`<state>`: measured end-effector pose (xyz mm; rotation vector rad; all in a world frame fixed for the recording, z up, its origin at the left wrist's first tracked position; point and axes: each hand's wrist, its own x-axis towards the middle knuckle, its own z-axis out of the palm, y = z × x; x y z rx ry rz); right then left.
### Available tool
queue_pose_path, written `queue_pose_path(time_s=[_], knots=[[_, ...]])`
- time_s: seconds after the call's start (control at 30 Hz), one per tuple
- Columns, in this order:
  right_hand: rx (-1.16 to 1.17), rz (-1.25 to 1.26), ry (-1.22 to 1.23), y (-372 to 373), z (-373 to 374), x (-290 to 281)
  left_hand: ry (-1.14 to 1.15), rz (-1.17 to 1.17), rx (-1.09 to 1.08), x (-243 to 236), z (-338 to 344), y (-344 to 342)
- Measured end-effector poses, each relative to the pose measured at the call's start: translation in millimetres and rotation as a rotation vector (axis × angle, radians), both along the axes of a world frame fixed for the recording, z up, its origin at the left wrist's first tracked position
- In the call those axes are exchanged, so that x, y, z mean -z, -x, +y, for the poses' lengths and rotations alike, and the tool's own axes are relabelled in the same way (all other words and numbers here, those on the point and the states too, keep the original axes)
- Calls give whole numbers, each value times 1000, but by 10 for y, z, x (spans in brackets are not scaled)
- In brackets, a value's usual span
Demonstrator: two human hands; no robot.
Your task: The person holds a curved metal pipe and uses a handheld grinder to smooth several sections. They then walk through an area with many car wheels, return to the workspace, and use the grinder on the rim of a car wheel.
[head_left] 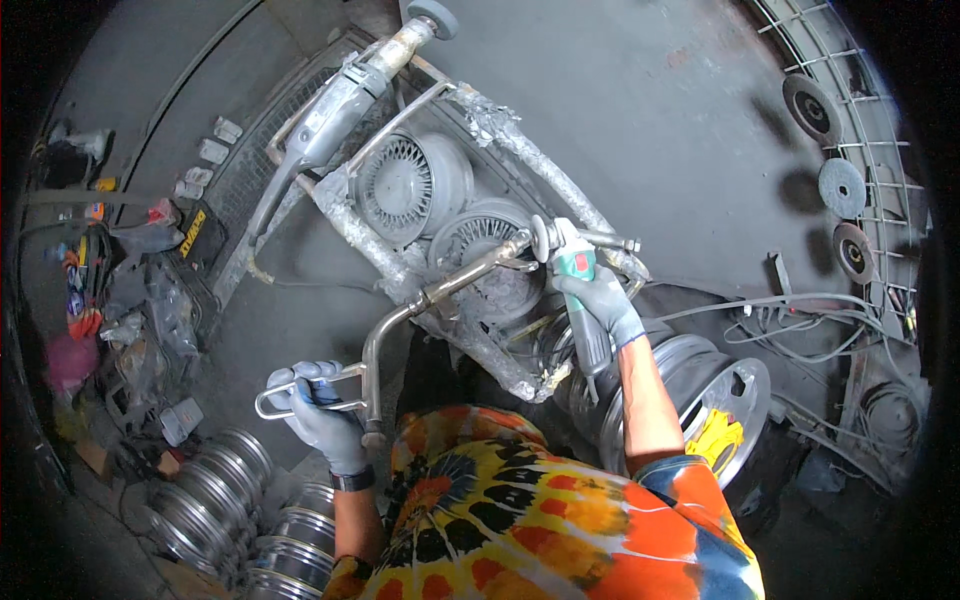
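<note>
My left hand [322, 410], in a grey glove, is closed around the wire loop at the near end of a bent metal tube [372, 350]. From there the tube runs up and right across a padded frame [370, 235]. My right hand [607, 305], gloved too, grips a green and grey angle grinder [578, 270]. The grinder's disc [541, 238] is at the tube's far end; whether it touches the metal I cannot tell. Beneath the tube, two dusty wheel rims [400, 188] lie inside the frame.
A larger dusty power tool [335, 110] rests on the frame's far left. Stacked rims [215, 490] stand at the lower left. More rims [735, 390], with a yellow glove [715, 440], are at my right. Cables [800, 325] trail along the floor. Discs [842, 188] hang on a wire rack.
</note>
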<state>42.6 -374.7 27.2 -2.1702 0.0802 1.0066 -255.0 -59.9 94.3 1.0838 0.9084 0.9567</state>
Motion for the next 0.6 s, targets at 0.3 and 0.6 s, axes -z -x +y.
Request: queue_pose_path(time_s=[0.3, 0.6], knots=[[-79, -44, 12, -194, -13, 28, 21, 31, -90, 90, -323, 250], [-95, -312, 246, -159, 19, -60, -5, 144, -33, 108, -552, 476]])
